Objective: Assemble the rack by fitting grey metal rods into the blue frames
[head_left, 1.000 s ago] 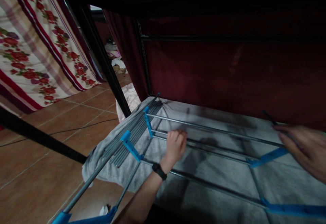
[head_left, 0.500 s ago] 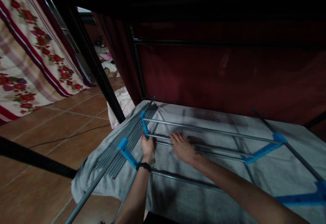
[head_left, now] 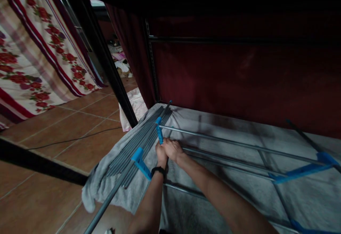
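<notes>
My left hand, with a dark band at the wrist, is closed around the lower end of a blue plastic bracket. Right beside it, my right hand has its fingers curled over a thin metal tube where it meets that bracket; the exact grip is partly hidden. An upper metal tube runs from the bracket's top to a blue bracket on the right. Nearer me, another blue bracket sits on a grey pole.
Several loose grey tubes lie on a grey blanket at the left. A black post and a dark red curtain border the bed. Beyond are a tiled floor, a cable and a flowered cloth.
My right hand has slid left along the tube until it meets my left hand at the bracket. My left hand keeps its place there. The view has shifted slightly.
</notes>
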Available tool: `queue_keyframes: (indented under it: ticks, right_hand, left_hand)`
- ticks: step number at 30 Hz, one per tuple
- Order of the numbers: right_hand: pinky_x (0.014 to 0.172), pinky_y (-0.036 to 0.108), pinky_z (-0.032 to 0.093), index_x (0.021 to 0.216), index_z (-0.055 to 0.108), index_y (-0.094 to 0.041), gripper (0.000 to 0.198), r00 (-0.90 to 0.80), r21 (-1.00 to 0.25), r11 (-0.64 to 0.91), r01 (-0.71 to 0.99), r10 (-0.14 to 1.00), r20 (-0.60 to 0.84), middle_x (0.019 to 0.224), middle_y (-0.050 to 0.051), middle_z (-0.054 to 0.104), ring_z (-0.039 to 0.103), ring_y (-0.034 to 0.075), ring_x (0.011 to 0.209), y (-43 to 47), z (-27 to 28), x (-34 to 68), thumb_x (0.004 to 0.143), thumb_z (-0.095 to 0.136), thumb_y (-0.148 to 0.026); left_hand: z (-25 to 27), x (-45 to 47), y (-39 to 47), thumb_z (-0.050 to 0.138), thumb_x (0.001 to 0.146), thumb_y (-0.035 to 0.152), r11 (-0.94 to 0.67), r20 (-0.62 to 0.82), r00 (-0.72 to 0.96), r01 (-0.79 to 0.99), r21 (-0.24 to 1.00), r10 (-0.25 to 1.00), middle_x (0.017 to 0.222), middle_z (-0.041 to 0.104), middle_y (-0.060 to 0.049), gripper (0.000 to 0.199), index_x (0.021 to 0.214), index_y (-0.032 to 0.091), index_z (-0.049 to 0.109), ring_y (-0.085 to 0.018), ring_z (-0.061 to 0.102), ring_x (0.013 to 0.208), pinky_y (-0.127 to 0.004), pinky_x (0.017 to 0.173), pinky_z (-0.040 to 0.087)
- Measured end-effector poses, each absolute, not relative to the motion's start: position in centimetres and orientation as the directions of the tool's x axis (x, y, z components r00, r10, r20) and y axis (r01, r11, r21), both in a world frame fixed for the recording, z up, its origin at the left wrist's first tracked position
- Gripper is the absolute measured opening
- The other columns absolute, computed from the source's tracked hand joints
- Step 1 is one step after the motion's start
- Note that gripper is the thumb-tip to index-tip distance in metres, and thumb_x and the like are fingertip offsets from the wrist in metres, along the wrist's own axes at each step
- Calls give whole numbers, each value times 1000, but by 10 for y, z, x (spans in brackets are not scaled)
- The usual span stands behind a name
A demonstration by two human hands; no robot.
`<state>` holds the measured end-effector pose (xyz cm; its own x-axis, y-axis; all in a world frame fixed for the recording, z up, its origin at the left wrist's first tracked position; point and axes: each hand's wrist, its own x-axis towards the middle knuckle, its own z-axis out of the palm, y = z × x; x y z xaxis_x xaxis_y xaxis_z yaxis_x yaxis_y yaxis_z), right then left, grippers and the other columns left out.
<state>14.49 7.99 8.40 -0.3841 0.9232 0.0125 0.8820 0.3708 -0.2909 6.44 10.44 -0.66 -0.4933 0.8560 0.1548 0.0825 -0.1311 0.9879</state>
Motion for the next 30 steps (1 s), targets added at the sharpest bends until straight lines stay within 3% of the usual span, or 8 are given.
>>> queue_keyframes:
  ticks: [8, 15, 30]
  right_hand:
    - [83, 31, 50, 124, 60, -20, 34, -452, -321, 430, 844, 892, 7, 116, 10, 71, 69, 22, 96, 85, 78, 157, 103, 36, -31]
    - [95, 35, 47, 134, 57, -24, 42, -499, -340, 468, 816, 867, -5, 136, 8, 62, 64, 22, 109, 85, 78, 162, 103, 28, -26]
    - [82, 29, 44, 123, 65, -23, 36, -453, -428, 372, 824, 885, -102, 124, 8, 68, 64, 22, 105, 87, 94, 162, 101, 38, -34]
  left_hand:
    - [-10, 64, 100, 61, 71, 33, -120, 164, -478, 121, 985, 863, 57, 56, 0, 18, 58, 22, 54, -16, 52, 60, -27, 59, 47]
    - [-15, 60, 108, 56, 74, 26, -134, 175, -465, 121, 984, 868, 74, 66, -4, 8, 69, 21, 60, -17, 59, 71, -31, 76, 52]
    - [-15, 68, 99, 51, 71, 24, -143, 200, -516, 149, 979, 833, 64, 58, 0, 10, 61, 22, 52, -16, 52, 65, -28, 64, 47]
